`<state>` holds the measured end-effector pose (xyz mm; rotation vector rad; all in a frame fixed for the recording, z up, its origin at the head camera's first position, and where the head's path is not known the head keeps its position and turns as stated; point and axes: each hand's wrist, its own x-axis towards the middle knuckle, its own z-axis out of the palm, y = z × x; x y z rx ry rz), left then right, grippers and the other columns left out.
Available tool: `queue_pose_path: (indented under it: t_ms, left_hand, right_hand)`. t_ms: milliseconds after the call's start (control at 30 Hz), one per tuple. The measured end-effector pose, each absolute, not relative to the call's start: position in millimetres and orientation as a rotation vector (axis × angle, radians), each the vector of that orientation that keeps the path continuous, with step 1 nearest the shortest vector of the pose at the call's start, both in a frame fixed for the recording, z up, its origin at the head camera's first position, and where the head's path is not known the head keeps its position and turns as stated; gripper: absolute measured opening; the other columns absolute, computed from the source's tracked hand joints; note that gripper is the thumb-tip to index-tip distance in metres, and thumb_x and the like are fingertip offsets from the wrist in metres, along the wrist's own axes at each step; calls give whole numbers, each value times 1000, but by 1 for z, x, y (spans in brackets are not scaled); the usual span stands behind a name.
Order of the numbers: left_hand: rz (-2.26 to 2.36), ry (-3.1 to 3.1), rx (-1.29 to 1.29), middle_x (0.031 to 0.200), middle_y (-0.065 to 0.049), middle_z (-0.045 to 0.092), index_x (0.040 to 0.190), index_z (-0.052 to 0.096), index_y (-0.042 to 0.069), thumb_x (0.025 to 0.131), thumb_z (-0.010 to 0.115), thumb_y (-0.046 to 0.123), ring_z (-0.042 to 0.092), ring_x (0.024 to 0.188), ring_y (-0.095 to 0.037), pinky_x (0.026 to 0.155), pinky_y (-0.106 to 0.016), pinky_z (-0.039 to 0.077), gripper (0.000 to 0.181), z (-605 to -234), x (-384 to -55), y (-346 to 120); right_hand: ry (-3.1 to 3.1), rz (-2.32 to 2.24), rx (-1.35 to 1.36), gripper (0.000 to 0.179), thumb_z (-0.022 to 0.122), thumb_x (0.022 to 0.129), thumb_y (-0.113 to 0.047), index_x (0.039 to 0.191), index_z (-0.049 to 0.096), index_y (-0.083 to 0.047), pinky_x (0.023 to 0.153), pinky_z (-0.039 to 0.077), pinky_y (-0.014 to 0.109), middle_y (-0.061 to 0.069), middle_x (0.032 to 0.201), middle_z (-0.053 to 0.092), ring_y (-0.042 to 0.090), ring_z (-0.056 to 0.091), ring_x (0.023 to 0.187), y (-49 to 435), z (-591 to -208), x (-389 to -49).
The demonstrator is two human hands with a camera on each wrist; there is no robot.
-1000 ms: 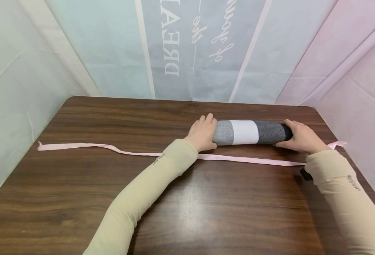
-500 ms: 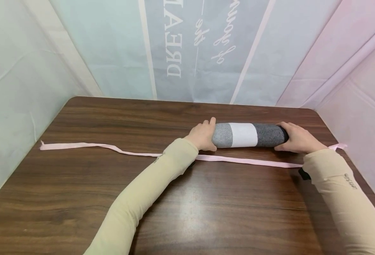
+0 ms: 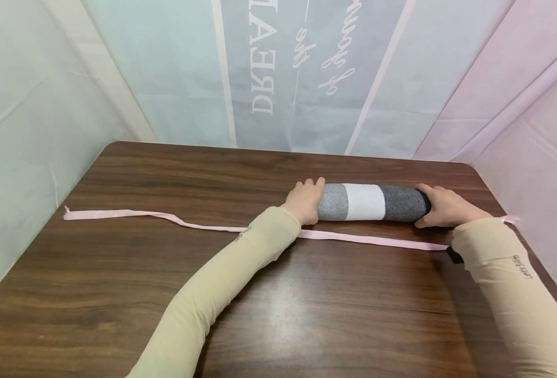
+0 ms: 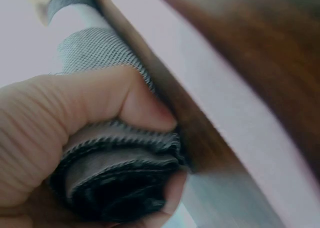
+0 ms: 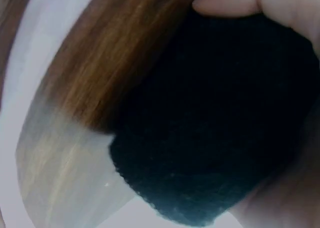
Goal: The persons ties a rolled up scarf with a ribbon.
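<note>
"What's in front of me?"

"You face a dark brown wood-grain worktop (image 3: 278, 315). A long, flat pink fabric ribbon (image 3: 368, 239) crosses it from 9 toward 3 o'clock. Your cylindrical cloth roll (image 3: 365, 202), banded grey, white, charcoal and black, sits toward 2 o'clock from the middle."

"And my hands?"

"Your left hand (image 3: 305, 200) grips the grey end, thumb and fingers curled round it, roll at its 3 o'clock. Your right hand (image 3: 444, 207) clasps the black end, roll at its 9 o'clock. Neither is nearer."

"Key relation?"

"Your roll's long axis runs nearly parallel to the ribbon, which lies near, on its 6 o'clock side."
</note>
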<state>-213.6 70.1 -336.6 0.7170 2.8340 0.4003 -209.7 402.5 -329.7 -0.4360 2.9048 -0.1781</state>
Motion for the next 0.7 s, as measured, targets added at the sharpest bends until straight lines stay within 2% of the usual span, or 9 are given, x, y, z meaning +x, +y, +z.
queue_pose_path:
  t_ms: [200,400,700]
  left_hand:
    - [400,2908,710,119,-15,59,133,41,8,79,72,9,58,106,-32,87,-40,52,62,-341,-213,69]
    - [442,2931,711,116,-16,60,133,43,8,78,74,10,60,102,-32,84,-39,53,62,-341,-212,69]
    - [495,2977,698,111,-17,60,130,46,8,78,73,13,61,99,-32,82,-40,53,59,-342,-210,68]
  right_hand:
    - [2936,-209,-429,80,84,60,-26,124,47,5,76,47,54,29,101,62,40,61,88,401,-332,-209]
    - [2968,-185,-407,75,83,60,-24,121,47,3,71,47,57,29,98,62,42,61,83,400,-331,-206]
    - [3004,-222,-407,72,81,63,-19,124,48,3,72,47,58,31,100,62,43,61,84,400,-331,-201]
